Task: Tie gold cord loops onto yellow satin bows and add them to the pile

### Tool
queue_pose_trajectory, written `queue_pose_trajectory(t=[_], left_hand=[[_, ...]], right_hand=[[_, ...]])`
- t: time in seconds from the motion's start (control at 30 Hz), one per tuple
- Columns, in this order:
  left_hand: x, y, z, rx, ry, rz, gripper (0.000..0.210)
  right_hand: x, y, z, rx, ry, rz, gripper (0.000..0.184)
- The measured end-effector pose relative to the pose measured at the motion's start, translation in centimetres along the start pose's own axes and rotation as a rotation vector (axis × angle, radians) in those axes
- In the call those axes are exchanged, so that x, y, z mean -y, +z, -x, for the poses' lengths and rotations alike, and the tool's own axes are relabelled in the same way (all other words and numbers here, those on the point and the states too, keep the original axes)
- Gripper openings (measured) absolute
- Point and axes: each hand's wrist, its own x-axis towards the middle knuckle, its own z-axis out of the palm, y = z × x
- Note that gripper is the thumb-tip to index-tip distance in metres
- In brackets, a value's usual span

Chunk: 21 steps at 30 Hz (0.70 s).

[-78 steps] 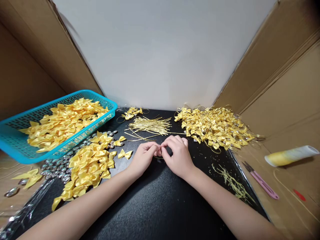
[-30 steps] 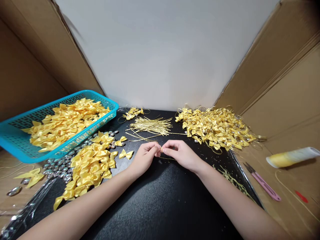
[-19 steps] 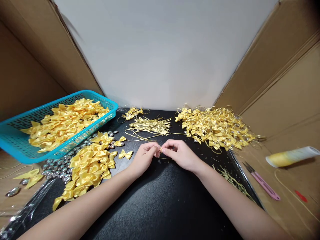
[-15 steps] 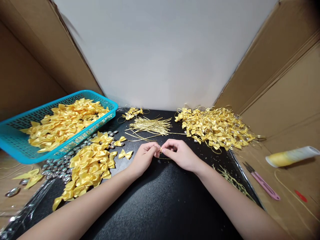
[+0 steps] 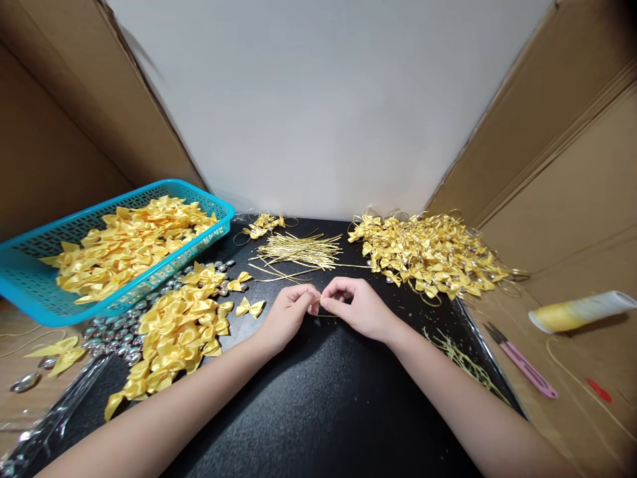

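Note:
My left hand (image 5: 293, 311) and my right hand (image 5: 354, 307) meet fingertip to fingertip above the black tabletop (image 5: 318, 405). Both are closed in a pinch on a small yellow ribbon bow (image 5: 320, 300), mostly covered by the fingers. Just below them a thin gold cord (image 5: 326, 316) sticks out. A single yellow bow (image 5: 249, 307) lies left of my left hand, beside a heap of loose yellow bows (image 5: 174, 325). Beyond my hands is a bundle of cut gold cords (image 5: 298, 251).
A turquoise basket (image 5: 226, 216) of bows stands at left, near silver gem buttons (image 5: 117, 332). Bows with cord loops (image 5: 423, 255) are piled at back right. Cord scraps (image 5: 465, 362), pink-handled snips (image 5: 527, 368) and a yellow-white spool (image 5: 582, 311) lie at right. Cardboard walls (image 5: 552, 153) flank the table.
My hands stay nearly in place, still pinching together. The right fingertips have shifted very slightly, and less cord shows below them.

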Motion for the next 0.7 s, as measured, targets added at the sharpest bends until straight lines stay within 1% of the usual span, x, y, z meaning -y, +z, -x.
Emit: queue_pose_trajectory(t=[0.13,0.4,0.57,0.7], left_hand=[[-0.02,-0.03,0.02,0.005,-0.006,0.010,0.024],[0.12,0.03,0.01,0.007,-0.025,0.068,0.023],[0.15,0.15,-0.01,-0.001,-0.048,0.118,0.022],[0.29,0.25,0.01,-0.002,-0.075,0.180,0.022]], right_hand=[[-0.29,-0.09,-0.12,0.006,-0.010,-0.021,0.011],[-0.28,0.02,-0.17,-0.006,0.005,-0.043,0.009],[-0.20,0.12,-0.02,-0.005,-0.009,-0.039,0.005],[-0.06,0.28,0.01,-0.022,-0.028,-0.008,0.008]])
